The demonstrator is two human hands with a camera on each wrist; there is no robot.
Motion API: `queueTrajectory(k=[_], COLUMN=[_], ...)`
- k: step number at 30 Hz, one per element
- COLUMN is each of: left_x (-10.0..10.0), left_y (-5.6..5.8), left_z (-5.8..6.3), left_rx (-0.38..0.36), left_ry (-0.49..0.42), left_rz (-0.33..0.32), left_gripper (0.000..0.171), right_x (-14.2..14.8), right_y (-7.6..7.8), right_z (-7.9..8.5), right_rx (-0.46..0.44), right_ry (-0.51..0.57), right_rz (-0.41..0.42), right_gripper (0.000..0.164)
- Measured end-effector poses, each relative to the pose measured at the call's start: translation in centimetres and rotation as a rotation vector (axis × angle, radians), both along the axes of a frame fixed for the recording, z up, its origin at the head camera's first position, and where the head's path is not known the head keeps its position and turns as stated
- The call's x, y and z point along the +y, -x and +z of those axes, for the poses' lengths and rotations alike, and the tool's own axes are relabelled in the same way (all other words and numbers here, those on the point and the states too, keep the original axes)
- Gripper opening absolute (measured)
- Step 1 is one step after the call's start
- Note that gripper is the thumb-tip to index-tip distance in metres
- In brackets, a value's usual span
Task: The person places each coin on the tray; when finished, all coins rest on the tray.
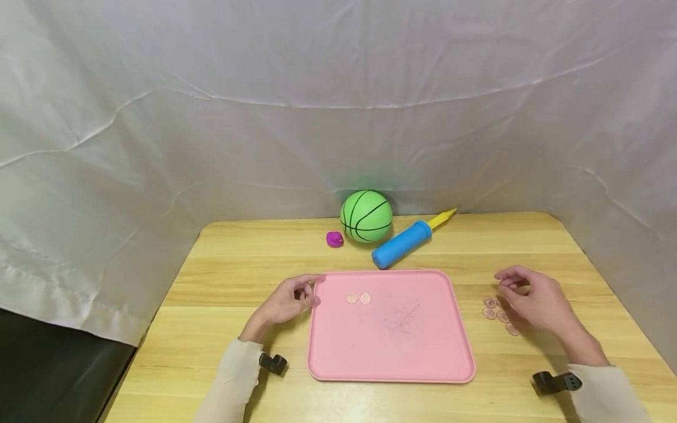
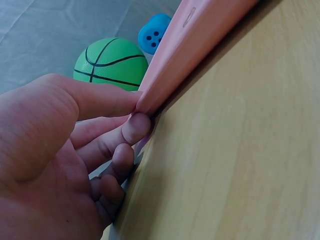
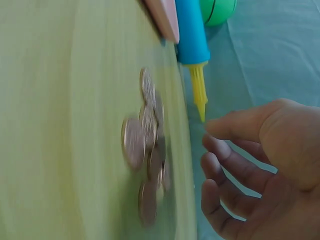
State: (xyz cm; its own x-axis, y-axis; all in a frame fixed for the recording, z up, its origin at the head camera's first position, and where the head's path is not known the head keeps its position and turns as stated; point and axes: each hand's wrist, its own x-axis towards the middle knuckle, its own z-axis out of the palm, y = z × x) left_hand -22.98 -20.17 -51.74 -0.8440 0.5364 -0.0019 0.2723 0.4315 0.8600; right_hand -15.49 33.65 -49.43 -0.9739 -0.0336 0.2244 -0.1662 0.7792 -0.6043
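Note:
A pink tray (image 1: 338, 352) lies on the wooden table with two coins (image 1: 365, 299) side by side near its far left part. At the tray's left edge, my left hand (image 1: 285, 301) pinches the rim between thumb and fingers, plain in the left wrist view. Right of the tray, several copper-coloured coins (image 1: 489, 314) form a loose cluster on the wood. Over that cluster hovers my right hand (image 1: 539, 298), its fingers loosely bent with no coin between them. In the right wrist view, the coins (image 3: 134, 142) lie apart from the fingertips (image 3: 212, 145).
Behind the tray are a green ball (image 1: 366, 216) with black lines, a blue hand pump (image 1: 402, 244) with a yellow nozzle, and a small purple object (image 1: 334, 239). A pale cloth (image 1: 370, 147) hangs along the table's back and sides.

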Motion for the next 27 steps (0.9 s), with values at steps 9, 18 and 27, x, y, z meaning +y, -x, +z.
queueTrajectory(k=[9,18,27], left_x=[0.2,0.2,0.0], left_y=[0.2,0.2,0.1], left_z=[0.0,-0.2,-0.3], left_rx=[-0.001,-0.002,-0.009], left_ry=[0.01,0.003,0.014], left_rz=[0.006,0.01,0.02], left_gripper=[0.054,0.054,0.054], right_x=[2.2,3.1,2.7], right_y=[-0.8,-1.2,-1.0], right_z=[-1.1,-1.6,-1.7], right_rx=[0.004,-0.011,-0.037], right_ry=[-0.052,-0.083,-0.096], right_rz=[-0.005,-0.02,-0.045], right_gripper=[0.016,0.018,0.026])
